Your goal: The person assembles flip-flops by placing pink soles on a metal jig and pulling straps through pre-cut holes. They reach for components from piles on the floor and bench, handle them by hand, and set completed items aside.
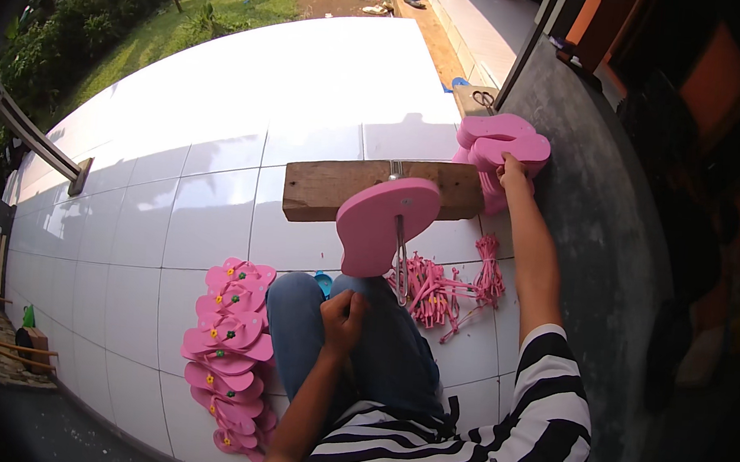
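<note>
My right hand [512, 171] reaches to the stacks of pink flip-flop soles [504, 127] at the right wall, its fingers closed on the edge of the front stack's top sole. My left hand [341, 320] is curled into a fist over my knees; whatever it may hold is hidden. In front of my knees, a single pink sole [380, 219] leans against a wooden beam [325, 191], with a long, looped metal tool [399, 264] hanging at its face. A metal fitting [396, 170] shows on the beam just behind this sole.
Finished pink flip-flops [227, 333] with small flowers lie in an overlapping row left of my legs. Pink straps [435, 293] lie right of my knees, beside a tied strap bundle [489, 275]. Scissors [485, 99] rest beyond the sole stacks. A grey wall [597, 214] bounds the right side.
</note>
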A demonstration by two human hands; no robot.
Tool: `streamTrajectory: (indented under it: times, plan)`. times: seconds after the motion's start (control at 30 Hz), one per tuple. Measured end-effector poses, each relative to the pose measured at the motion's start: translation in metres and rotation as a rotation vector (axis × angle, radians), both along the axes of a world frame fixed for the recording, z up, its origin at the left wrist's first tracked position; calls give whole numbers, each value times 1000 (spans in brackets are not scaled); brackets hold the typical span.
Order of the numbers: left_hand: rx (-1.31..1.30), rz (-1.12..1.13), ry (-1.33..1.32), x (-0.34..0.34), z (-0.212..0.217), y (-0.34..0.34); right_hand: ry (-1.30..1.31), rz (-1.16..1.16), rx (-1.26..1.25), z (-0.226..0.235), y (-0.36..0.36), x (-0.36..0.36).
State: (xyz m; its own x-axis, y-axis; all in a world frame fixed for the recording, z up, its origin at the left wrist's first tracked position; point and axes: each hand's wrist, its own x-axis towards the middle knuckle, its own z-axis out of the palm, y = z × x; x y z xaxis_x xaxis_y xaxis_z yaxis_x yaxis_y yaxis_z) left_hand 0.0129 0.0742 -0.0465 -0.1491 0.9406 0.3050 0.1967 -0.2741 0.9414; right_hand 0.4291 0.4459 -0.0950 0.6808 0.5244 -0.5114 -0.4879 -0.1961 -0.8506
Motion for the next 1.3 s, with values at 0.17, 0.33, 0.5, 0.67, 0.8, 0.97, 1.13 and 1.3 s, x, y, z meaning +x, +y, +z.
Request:
streamTrajectory:
  times: [0.17,0.33,0.5,0.67,0.8,0.97,1.13,1.3]
  plan:
    - [33,-18,87,-16,-8,-7,287,242,386,25,-66,-53]
    - [50,-288,20,-10,34,-26,36,606,751,64,-276,-134]
    - [69,-237,49,-6,124,-45,-87,972,496,38,-430,-197]
    - [331,-446,222,-12,136,-46,-442,1096,500,75,-447,-203]
    - [523,-417,262,-14,137,-39,-908,1062,562,143,-423,-203]
    - [361,-306,293,-11,154,-34,-939,934,912,177,-416,-215]
    - [506,-142,221,-9,152,-21,-1088,873,989,196,-402,-238]
    - [562,-131,201,-16,158,-16,-1180,823,1022,203,-394,-243]
